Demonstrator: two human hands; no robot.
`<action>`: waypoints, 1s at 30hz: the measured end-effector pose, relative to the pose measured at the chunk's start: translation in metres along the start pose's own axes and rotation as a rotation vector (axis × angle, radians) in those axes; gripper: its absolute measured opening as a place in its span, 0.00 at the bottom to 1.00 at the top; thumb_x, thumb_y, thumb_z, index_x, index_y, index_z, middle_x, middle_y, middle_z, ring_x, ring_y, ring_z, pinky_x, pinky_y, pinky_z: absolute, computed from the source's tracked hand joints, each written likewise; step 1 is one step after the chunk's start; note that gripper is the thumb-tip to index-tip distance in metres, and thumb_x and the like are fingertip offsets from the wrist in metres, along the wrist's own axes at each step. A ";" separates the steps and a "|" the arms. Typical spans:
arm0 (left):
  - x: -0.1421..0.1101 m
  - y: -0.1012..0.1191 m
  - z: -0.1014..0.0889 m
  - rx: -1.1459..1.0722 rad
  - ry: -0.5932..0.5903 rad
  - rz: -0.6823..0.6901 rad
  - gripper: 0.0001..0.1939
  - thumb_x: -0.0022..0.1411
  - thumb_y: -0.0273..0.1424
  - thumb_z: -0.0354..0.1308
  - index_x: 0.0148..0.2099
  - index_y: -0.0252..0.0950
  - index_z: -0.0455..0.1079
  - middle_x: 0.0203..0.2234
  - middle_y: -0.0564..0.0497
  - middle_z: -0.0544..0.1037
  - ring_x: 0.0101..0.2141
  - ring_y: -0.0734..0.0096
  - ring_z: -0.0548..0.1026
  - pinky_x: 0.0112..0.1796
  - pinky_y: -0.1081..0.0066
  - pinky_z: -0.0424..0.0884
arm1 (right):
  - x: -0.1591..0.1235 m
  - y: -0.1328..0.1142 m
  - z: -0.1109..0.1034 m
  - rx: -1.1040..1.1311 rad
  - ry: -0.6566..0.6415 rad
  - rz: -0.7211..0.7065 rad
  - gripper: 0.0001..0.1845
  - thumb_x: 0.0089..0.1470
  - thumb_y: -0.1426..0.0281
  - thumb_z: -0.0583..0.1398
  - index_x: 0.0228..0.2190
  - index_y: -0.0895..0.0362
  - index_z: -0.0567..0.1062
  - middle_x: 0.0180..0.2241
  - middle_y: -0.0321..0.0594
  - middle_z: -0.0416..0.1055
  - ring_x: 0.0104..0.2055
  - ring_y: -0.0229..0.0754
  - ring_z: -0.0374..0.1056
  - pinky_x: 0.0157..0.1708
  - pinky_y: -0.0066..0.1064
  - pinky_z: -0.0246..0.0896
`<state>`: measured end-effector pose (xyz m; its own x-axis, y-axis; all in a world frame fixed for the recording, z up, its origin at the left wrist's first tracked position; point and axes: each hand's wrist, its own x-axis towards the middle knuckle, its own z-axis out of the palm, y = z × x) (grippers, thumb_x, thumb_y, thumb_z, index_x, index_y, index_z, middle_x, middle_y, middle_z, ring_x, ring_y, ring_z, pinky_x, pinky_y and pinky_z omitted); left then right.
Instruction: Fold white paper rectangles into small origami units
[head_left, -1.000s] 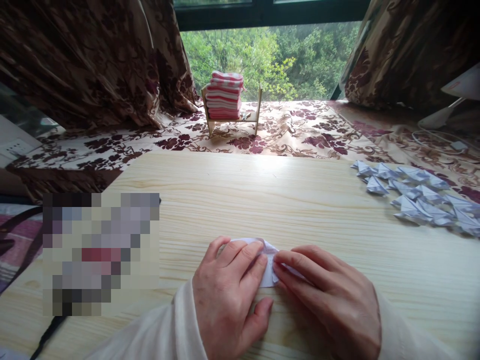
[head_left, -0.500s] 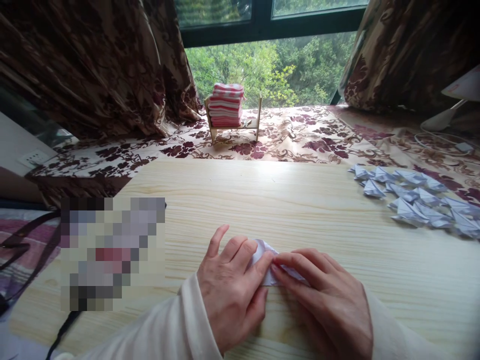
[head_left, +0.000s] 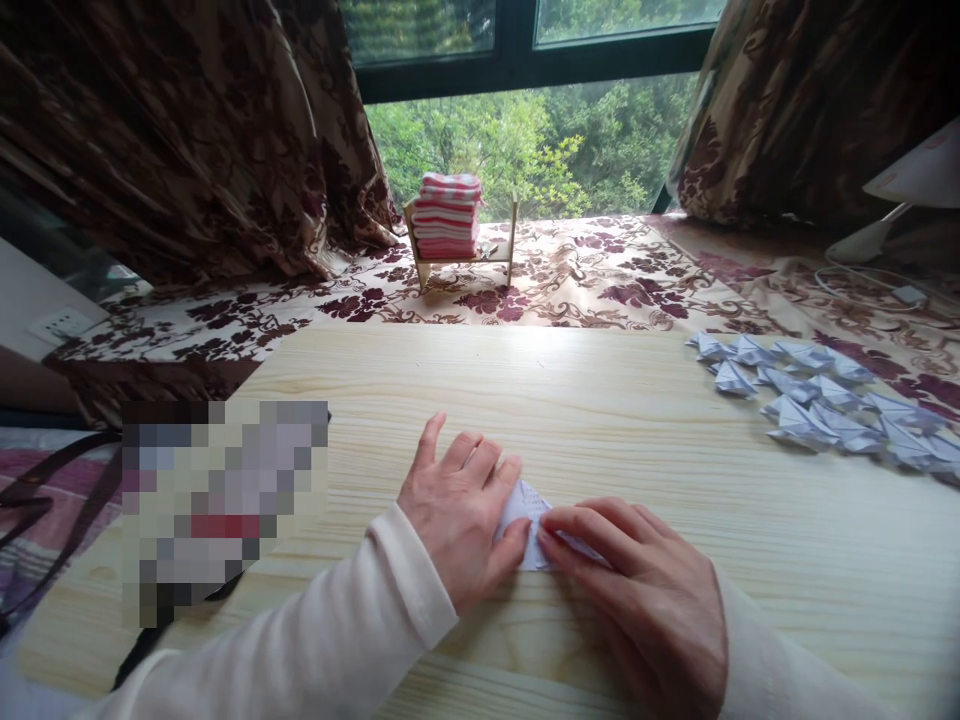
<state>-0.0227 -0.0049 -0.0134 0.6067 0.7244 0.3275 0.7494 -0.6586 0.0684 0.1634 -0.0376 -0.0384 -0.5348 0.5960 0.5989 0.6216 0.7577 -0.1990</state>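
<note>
We enter, largest first: one pale wooden table (head_left: pixel 622 400), and, at its far right, one cluster of folded white paper pieces (head_left: pixel 799 421). We note two hands at the near middle: the right hand (head_left: pixel 645 590), its thumb and forefinger pinching the right side of a small folded paper (head_left: pixel 534 499) and its other fingers close together, and the left hand (head_left: pixel 459 522), its fingers spread at the paper's left edge, its thumb resting on it. We record that paper last, lying on the table between the two hands.
</note>
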 end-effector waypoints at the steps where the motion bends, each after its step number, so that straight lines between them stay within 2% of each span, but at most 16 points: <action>1: -0.002 0.000 0.000 -0.007 0.024 0.006 0.21 0.58 0.39 0.49 0.50 0.35 0.67 0.44 0.44 0.71 0.48 0.56 0.64 0.55 0.44 0.43 | 0.001 0.000 -0.001 0.006 -0.007 0.002 0.19 0.58 0.73 0.43 0.38 0.59 0.72 0.35 0.46 0.71 0.36 0.44 0.62 0.29 0.36 0.60; 6: -0.014 0.009 0.002 -0.085 0.068 0.042 0.19 0.60 0.39 0.49 0.50 0.38 0.67 0.46 0.47 0.72 0.49 0.59 0.65 0.56 0.46 0.42 | 0.003 -0.001 -0.013 0.073 -0.149 0.026 0.17 0.52 0.76 0.47 0.40 0.60 0.71 0.37 0.48 0.71 0.38 0.45 0.63 0.34 0.37 0.62; 10: -0.014 0.012 0.004 -0.085 0.079 0.088 0.18 0.60 0.36 0.49 0.49 0.34 0.68 0.47 0.48 0.72 0.49 0.60 0.65 0.57 0.49 0.41 | 0.000 0.000 -0.018 0.092 -0.138 0.011 0.21 0.50 0.76 0.49 0.46 0.61 0.67 0.42 0.49 0.69 0.41 0.45 0.63 0.36 0.38 0.63; 14: -0.011 0.012 0.005 -0.070 0.076 0.129 0.16 0.60 0.33 0.49 0.47 0.31 0.68 0.45 0.48 0.74 0.48 0.62 0.66 0.58 0.51 0.41 | 0.000 -0.002 -0.012 -0.020 -0.136 0.038 0.22 0.54 0.76 0.45 0.49 0.64 0.63 0.42 0.50 0.68 0.40 0.47 0.62 0.37 0.39 0.63; 17: -0.011 0.014 0.004 -0.063 0.067 0.126 0.16 0.60 0.33 0.49 0.47 0.31 0.68 0.45 0.47 0.74 0.48 0.62 0.67 0.58 0.51 0.41 | 0.004 -0.005 -0.002 -0.192 -0.125 0.063 0.21 0.56 0.76 0.43 0.45 0.66 0.68 0.36 0.50 0.68 0.36 0.46 0.61 0.32 0.37 0.62; 21: -0.010 0.015 0.004 -0.069 0.060 0.116 0.16 0.60 0.33 0.49 0.48 0.31 0.68 0.45 0.47 0.74 0.47 0.62 0.67 0.58 0.51 0.41 | 0.008 -0.010 0.008 -0.364 -0.108 0.091 0.17 0.52 0.79 0.47 0.34 0.64 0.74 0.28 0.47 0.66 0.30 0.45 0.58 0.27 0.36 0.57; 26: -0.008 0.014 0.003 -0.068 0.051 0.117 0.16 0.60 0.32 0.49 0.48 0.30 0.68 0.45 0.47 0.74 0.47 0.62 0.68 0.57 0.50 0.43 | 0.005 -0.016 0.005 -0.359 -0.094 0.094 0.18 0.53 0.80 0.46 0.30 0.64 0.76 0.29 0.48 0.67 0.30 0.44 0.57 0.27 0.37 0.57; 30: -0.008 0.013 0.004 -0.063 0.048 0.126 0.17 0.60 0.33 0.49 0.48 0.29 0.68 0.45 0.47 0.74 0.47 0.62 0.67 0.57 0.49 0.44 | -0.005 -0.021 0.000 -0.353 -0.058 0.119 0.22 0.58 0.78 0.42 0.32 0.66 0.75 0.31 0.50 0.68 0.32 0.45 0.58 0.28 0.37 0.59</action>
<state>-0.0167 -0.0184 -0.0184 0.6806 0.6254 0.3816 0.6488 -0.7565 0.0826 0.1532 -0.0564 -0.0376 -0.4718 0.6964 0.5408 0.8353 0.5494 0.0212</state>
